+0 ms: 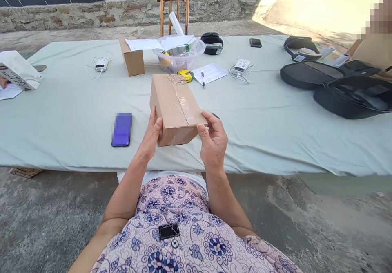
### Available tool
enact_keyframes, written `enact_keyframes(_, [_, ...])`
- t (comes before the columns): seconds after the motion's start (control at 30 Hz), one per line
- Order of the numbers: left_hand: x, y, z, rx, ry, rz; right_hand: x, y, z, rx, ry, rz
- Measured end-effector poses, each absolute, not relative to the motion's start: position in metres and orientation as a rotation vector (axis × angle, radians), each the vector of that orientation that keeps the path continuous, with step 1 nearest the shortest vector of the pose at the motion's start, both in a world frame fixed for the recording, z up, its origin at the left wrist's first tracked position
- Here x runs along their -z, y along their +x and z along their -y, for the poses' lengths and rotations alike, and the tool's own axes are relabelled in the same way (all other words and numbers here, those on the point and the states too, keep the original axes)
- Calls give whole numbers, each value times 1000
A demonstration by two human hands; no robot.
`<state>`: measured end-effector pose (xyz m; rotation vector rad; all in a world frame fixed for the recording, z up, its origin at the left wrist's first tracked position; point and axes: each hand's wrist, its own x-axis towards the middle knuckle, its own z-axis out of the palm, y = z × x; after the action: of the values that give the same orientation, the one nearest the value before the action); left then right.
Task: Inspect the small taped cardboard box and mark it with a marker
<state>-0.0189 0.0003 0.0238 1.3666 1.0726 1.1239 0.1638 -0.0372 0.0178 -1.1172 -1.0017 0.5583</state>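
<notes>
A taped brown cardboard box [174, 101] is held between my two hands over the front part of the table. My left hand [149, 139] grips its left side, the thumb along the near edge. At the near right corner, my right hand [214, 140] pinches the box, its thumb on the near face and its fingers at the side. Clear tape runs along the top seam, and dark scribbled lines mark the far end. A small dark thing shows behind my right fingers; I cannot make it out. Left of my left hand lies a phone [121, 130] with a purple screen.
Behind the box are a yellow tape measure [186, 75], a pen [203, 79] on paper [212, 74], a filled plastic basin [180, 63] and another carton [134, 62]. Black cases [309, 74] lie right. At far left, another person's hand [3, 81] is beside a white box [23, 70].
</notes>
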Motion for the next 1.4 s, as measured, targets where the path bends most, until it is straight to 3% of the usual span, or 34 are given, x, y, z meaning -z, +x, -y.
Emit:
enact_keyframes(0.47, [-30,-20,10,-1199,1718,-1180,-2,174,23,-775,-929,675])
enact_keyframes(0.83, [-32,-19,9,-1629,1916,-1011,4,177,21,-901,-827,606])
enact_keyframes(1.07, [-31,-21,9,-1641,1856,-903,5,171,18,-1048,-842,446])
enact_keyframes(1.4, [-26,-23,4,-1571,1788,-938,3,171,22,-979,-853,527])
